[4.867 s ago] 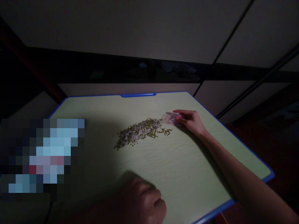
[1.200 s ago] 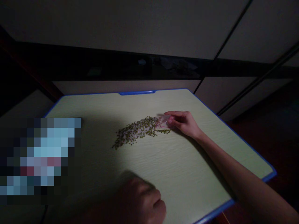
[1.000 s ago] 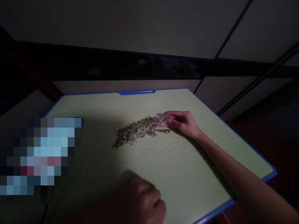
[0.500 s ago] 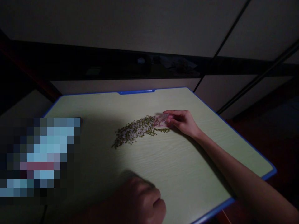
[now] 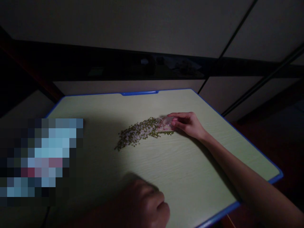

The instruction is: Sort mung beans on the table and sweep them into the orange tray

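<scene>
A long pile of small green beans mixed with pale grains (image 5: 140,133) lies in the middle of a light green table with a blue rim (image 5: 140,93). My right hand (image 5: 188,124) reaches across the table and pinches a small pinkish flat piece (image 5: 166,123) against the right end of the pile. My left hand (image 5: 147,204) rests as a loose fist on the table's near edge, in shadow, well apart from the beans.
A blurred bluish patch (image 5: 45,155) covers the table's left side. Dark shelf rails (image 5: 152,65) and pale panels stand behind the table. The room is dim, with light only on the table's centre.
My right hand with the pinkish piece has slid a little left into the pile's right end since the oldest frame. The left fist has not moved.
</scene>
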`<state>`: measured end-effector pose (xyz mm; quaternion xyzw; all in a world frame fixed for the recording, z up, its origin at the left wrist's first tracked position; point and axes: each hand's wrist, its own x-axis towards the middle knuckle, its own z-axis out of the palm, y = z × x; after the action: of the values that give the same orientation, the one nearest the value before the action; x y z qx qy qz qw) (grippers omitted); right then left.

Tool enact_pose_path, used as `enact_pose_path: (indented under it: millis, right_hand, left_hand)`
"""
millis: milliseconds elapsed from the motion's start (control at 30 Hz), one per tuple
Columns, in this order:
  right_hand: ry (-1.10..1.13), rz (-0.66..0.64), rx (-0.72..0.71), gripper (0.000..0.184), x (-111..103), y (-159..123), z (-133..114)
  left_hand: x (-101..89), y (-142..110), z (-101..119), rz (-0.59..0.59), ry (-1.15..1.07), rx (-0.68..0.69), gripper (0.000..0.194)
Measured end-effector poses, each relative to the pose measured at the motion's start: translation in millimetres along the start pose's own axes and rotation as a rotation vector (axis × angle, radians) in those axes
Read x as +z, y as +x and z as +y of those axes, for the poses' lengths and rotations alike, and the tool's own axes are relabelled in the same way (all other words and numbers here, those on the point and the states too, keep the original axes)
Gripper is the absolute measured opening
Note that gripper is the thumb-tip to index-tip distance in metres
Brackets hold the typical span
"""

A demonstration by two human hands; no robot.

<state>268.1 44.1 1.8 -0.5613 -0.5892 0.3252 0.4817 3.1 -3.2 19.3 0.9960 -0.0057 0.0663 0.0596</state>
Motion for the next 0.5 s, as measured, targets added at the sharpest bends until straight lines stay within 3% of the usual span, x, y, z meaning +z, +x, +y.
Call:
enact_pose_path:
  millis: [200, 500]
  right_hand:
    - [-0.002, -0.033, 0.004, 0.034, -1.4, -0.2, 1.5]
    - [-0.121, 0.094, -0.028, 0.033, 3.4, -0.1, -1.2]
  left_hand:
    - [-0.4, -1.0, 0.1, -0.034, 0.003, 0.015, 0.020]
    - [-1.6, -0.3, 3.0, -0.035, -0.025, -0.009, 0.021]
